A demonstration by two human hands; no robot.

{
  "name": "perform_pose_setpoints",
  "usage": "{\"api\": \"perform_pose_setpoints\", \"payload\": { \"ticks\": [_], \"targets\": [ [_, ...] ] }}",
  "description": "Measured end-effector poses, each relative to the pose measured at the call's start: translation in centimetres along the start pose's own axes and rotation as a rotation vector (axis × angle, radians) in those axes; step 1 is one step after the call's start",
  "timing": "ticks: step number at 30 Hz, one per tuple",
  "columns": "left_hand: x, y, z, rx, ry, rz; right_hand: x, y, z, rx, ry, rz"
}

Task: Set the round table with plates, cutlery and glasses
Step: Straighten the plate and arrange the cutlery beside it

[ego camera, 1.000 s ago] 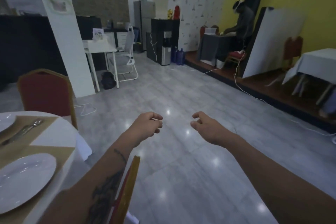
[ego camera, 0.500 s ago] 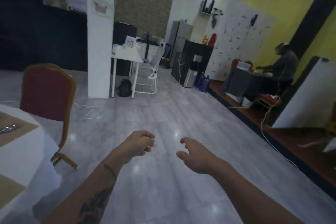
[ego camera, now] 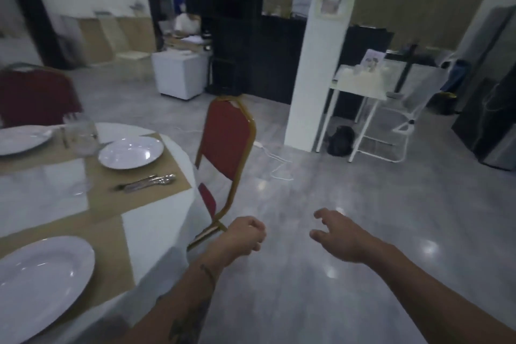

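The round table point(ego camera: 156, 234) with a white cloth and tan placemats fills the left of the head view. On it lie a near white plate point(ego camera: 39, 285), a middle plate point(ego camera: 130, 152) and a far plate point(ego camera: 22, 138). Cutlery point(ego camera: 146, 182) rests on the placemat beside the middle plate. A clear glass point(ego camera: 82, 135) stands between the far plates. My left hand point(ego camera: 245, 239) hovers over the floor just right of the table edge, fingers curled, holding nothing. My right hand point(ego camera: 339, 237) hangs to its right, fingers loosely spread and empty.
A red chair with a gold frame point(ego camera: 226, 148) stands at the table's right side, another red chair point(ego camera: 36, 98) at the far left. A white pillar point(ego camera: 315, 50), a small white table point(ego camera: 363, 92), a white box point(ego camera: 178, 75) and a floor cable point(ego camera: 276, 162) lie beyond.
The view has swung left, bringing the table with its plates, cutlery and glass into sight. Both hands stay empty in front of me; the right hand's fingers have spread a little.
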State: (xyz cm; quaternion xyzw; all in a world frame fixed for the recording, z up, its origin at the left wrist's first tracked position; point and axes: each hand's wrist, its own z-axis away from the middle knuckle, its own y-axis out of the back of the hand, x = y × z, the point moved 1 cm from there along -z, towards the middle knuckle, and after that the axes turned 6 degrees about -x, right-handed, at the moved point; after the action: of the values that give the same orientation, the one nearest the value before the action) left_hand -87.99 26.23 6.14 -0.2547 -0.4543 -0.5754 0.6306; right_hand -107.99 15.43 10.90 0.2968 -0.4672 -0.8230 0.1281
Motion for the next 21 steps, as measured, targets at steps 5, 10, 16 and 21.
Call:
{"api": "perform_pose_setpoints", "payload": {
  "ticks": [5,10,16,21],
  "targets": [
    [-0.5,2.5,-1.8,0.179,0.103,0.124,-2.6,1.9,-9.1,-0.109,0.200,0.031],
    [-0.7,7.6,-2.4,0.425,0.172,0.276,-9.1,1.8,-15.5,-0.318,0.410,0.064],
    [-1.7,15.4,-5.5,0.588,0.192,0.440,-15.7,-2.4,-28.2,-0.485,0.558,0.117],
    [-2.7,22.2,-9.7,0.690,0.224,0.444,-22.5,-1.3,-33.3,-0.484,0.575,0.116]
  ]
}}
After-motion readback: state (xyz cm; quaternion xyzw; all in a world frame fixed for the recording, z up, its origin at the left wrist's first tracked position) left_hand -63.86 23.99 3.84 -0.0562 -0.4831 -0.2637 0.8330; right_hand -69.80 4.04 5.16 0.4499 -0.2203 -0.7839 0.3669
